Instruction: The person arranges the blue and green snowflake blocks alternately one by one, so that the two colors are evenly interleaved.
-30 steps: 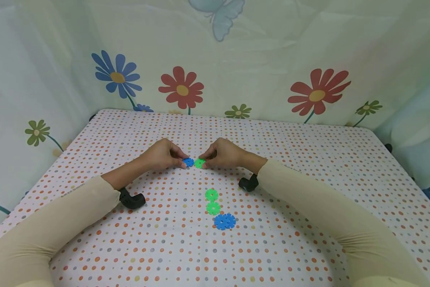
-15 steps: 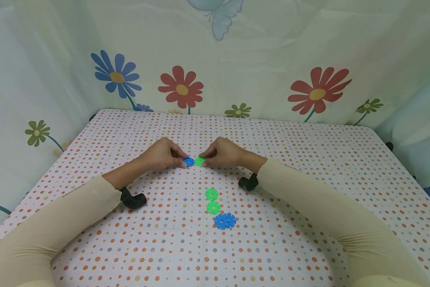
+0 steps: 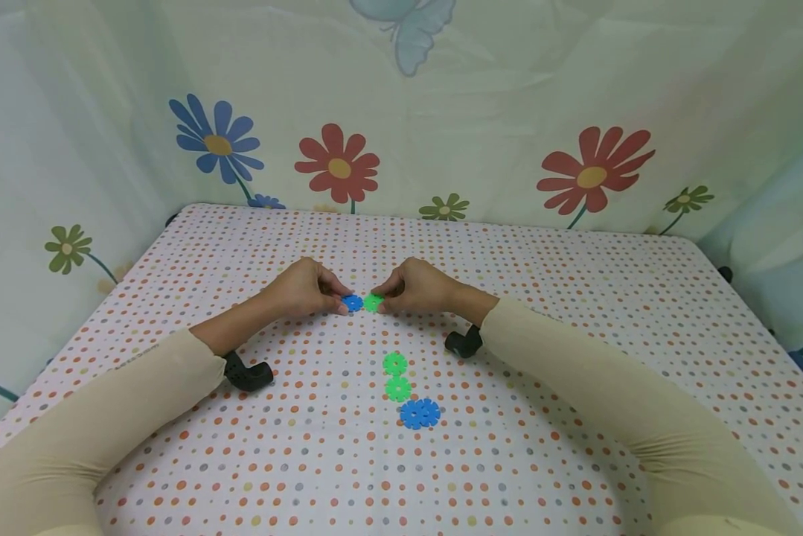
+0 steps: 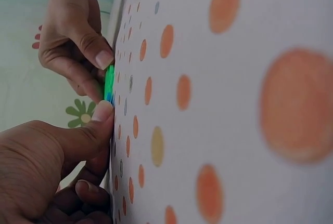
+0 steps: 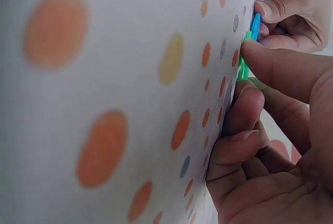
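Thumb and finger of my left hand point(image 3: 304, 289) pinch a blue notched plastic disc point(image 3: 353, 303) by its left side. Opposite it, my right hand point(image 3: 420, 287) pinches a green notched disc point(image 3: 373, 303) by its right side. The two discs lie edge to edge just at the table surface; whether their notches mesh, I cannot tell. In the right wrist view the green disc point(image 5: 245, 60) is seen nearly edge-on, with the blue disc point(image 5: 255, 26) beyond it. My fingertips cover much of the blue disc in the left wrist view.
Nearer me on the dotted tablecloth point(image 3: 294, 461) lie two green discs, one point(image 3: 395, 363) just behind the other point(image 3: 398, 388). Two overlapping blue discs point(image 3: 414, 415) lie in front of them. Black wrist mounts point(image 3: 248, 374) hang below both sleeves. A flowered curtain point(image 3: 481, 104) stands behind the table.
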Demonstrator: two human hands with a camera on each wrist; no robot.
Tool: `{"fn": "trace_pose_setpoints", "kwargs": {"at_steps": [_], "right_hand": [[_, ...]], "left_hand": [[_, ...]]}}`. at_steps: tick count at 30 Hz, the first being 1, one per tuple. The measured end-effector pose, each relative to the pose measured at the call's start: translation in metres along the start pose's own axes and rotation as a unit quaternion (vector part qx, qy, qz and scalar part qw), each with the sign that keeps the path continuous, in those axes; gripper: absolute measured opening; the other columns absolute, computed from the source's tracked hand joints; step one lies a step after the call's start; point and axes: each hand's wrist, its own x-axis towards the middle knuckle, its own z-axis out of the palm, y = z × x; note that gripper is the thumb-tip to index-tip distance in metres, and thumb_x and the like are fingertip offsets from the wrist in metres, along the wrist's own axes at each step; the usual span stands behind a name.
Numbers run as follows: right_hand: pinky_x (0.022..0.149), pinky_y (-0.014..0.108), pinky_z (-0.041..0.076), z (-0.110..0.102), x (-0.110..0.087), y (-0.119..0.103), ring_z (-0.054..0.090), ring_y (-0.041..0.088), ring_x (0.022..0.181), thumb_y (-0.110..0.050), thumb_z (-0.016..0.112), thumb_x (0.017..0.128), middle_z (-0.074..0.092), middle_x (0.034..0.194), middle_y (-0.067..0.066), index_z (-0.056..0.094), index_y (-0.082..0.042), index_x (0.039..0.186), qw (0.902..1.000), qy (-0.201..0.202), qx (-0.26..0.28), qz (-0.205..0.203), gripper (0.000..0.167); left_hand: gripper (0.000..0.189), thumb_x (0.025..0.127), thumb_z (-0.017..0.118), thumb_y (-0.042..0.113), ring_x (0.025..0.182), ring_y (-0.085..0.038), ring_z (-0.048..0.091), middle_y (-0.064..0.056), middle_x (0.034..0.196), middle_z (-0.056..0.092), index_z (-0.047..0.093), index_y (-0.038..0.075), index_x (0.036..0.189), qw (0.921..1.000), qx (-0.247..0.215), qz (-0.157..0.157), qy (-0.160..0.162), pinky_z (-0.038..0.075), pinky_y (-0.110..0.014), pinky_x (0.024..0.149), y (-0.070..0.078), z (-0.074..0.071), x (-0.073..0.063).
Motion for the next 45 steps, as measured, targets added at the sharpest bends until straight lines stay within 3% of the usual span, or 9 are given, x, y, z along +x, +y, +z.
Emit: {"fn": "trace_pose_setpoints", "kwargs": {"at_steps": [7,21,33,45], "right_hand": [[0.072,0.021,0.052,0.0,-0.0004,0.0014,0.068,0.005,0.081,-0.02,0.079,0.084,0.074,0.11,0.002,0.075,-0.013,0.114,1.0,-0.004,0.004,0.001,0.032],[0.073,0.021,0.052,-0.0004,-0.0003,-0.0003,0.068,0.006,0.088,-0.021,0.079,0.084,0.073,0.113,0.001,0.075,-0.013,0.113,1.0,-0.006,-0.002,-0.007,0.03],[0.066,0.021,0.048,0.001,0.0027,0.0027,0.061,0.004,0.076,-0.021,0.08,0.083,0.074,0.108,0.0,0.076,-0.015,0.111,1.0,-0.001,0.001,-0.008,0.03],[0.064,0.021,0.046,0.0009,0.001,0.001,0.059,0.005,0.073,-0.02,0.081,0.083,0.075,0.104,0.001,0.076,-0.013,0.112,0.9999,0.001,-0.003,-0.017,0.03]], "left_hand": [[0.023,0.08,0.083,0.025,0.08,-0.013,0.062,0.002,0.089,0.075,0.079,0.016,0.1,1.0,-0.002,0.004,-0.002,0.047,-0.027,0.069,0.0006,0.0003,0.0],[0.021,0.079,0.084,0.025,0.077,-0.014,0.06,0.002,0.083,0.074,0.079,0.016,0.098,1.0,-0.001,0.003,0.001,0.045,-0.028,0.067,0.0005,0.0005,0.0014],[0.02,0.079,0.084,0.021,0.074,-0.014,0.059,0.0,0.081,0.072,0.078,0.014,0.096,0.9998,-0.009,0.016,-0.002,0.045,-0.027,0.066,-0.0015,0.0,0.0024],[0.024,0.079,0.084,0.02,0.075,-0.015,0.059,-0.002,0.083,0.07,0.076,0.014,0.101,0.9999,-0.012,0.009,-0.007,0.046,-0.029,0.07,0.001,-0.0005,-0.0002]]}}
